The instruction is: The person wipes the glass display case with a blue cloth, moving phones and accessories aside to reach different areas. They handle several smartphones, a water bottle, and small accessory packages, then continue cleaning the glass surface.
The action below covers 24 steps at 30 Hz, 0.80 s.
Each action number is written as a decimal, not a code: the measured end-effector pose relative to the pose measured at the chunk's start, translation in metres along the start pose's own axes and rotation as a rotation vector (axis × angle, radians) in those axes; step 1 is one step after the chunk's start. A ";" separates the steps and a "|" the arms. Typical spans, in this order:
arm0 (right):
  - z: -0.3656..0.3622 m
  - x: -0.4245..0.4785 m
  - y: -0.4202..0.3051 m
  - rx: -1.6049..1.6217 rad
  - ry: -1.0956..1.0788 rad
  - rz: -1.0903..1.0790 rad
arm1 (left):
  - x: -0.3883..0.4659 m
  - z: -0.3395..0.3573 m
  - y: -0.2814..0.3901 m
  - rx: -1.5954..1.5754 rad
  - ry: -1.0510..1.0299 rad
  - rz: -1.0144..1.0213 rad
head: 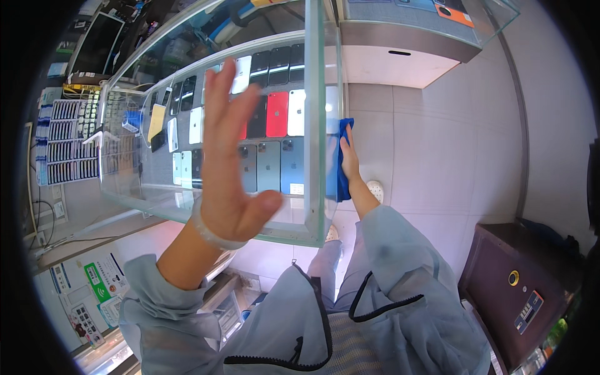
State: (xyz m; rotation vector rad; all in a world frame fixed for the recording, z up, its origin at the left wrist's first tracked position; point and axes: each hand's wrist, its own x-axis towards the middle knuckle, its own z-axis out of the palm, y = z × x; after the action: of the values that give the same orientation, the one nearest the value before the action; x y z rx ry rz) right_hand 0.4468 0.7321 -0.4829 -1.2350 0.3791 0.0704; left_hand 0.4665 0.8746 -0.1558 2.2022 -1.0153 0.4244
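A glass display case stands before me, its lid edge running down the middle of the view. Through the glass I see rows of smartphones, among them a red phone and a blue phone. My right hand presses a blue cloth flat to the outer side pane of the case. Raised above the top glass, my left hand has its fingers spread and holds nothing. It hides part of the phone rows, and a pale bracelet circles its wrist.
Another glass counter with a white front projects at the upper right. A brown safe stands at the lower right. On the left are a rack of small packets, a monitor and a counter with printed signs.
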 end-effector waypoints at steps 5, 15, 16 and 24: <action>0.042 -0.070 -0.116 -0.021 -0.062 -0.172 | -0.126 -0.045 0.029 -0.142 0.230 -0.529; 0.090 -0.185 -0.229 -1.345 -0.545 -0.832 | -0.178 -0.040 -0.014 0.300 0.223 -0.343; 0.093 -0.182 -0.223 -1.427 -0.546 -0.859 | -0.176 -0.043 -0.018 0.369 0.214 -0.334; 0.138 0.001 -0.251 -1.623 -0.048 -0.954 | -0.181 -0.041 -0.018 0.506 0.284 -0.431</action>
State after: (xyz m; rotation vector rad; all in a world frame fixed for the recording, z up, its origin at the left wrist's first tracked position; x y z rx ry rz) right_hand 0.5450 0.7759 -0.2179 -2.8806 -0.5091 -0.5144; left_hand 0.3629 1.0101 -0.2306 2.6141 -0.2785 0.8287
